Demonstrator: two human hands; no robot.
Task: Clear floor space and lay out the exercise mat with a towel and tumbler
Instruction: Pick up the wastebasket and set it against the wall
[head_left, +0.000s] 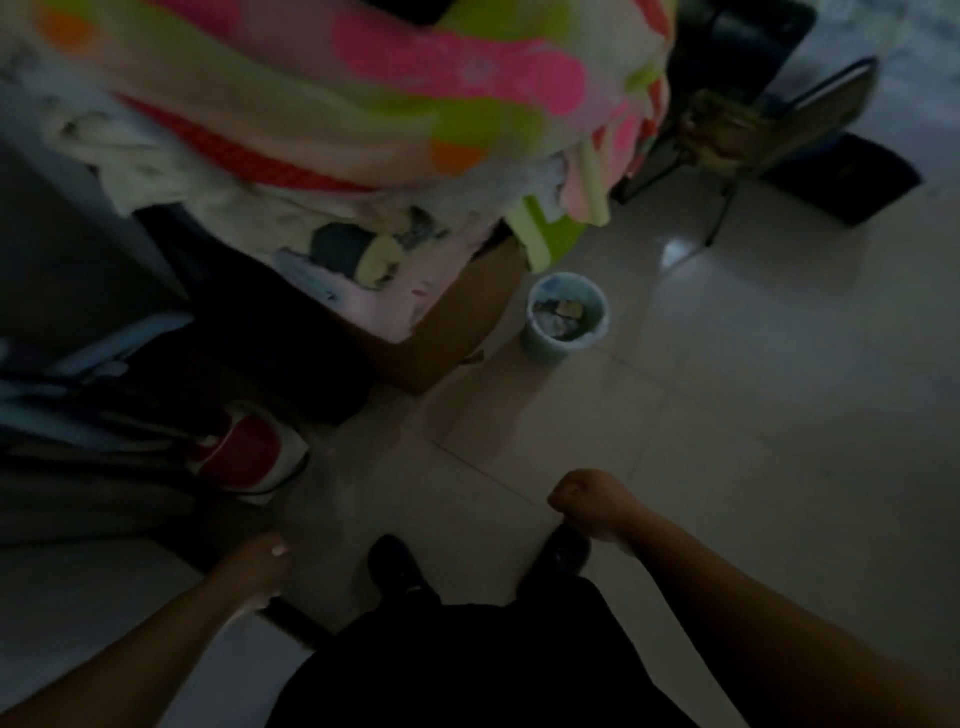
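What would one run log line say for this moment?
left hand: closed, nothing visible | right hand: fist, empty | wastebasket: on tile floor | mat: unseen

Blanket (363, 88) far left: cream ground, splashed hot pink, lime green, orange, one red stripe. Cardboard box (447, 332) under it: brown. Bin (566, 317) beside box: pale blue. Floor (727, 415): pale cream tiles. My shoes (395, 566): black. Bag (249, 452) near left: red, white edge.
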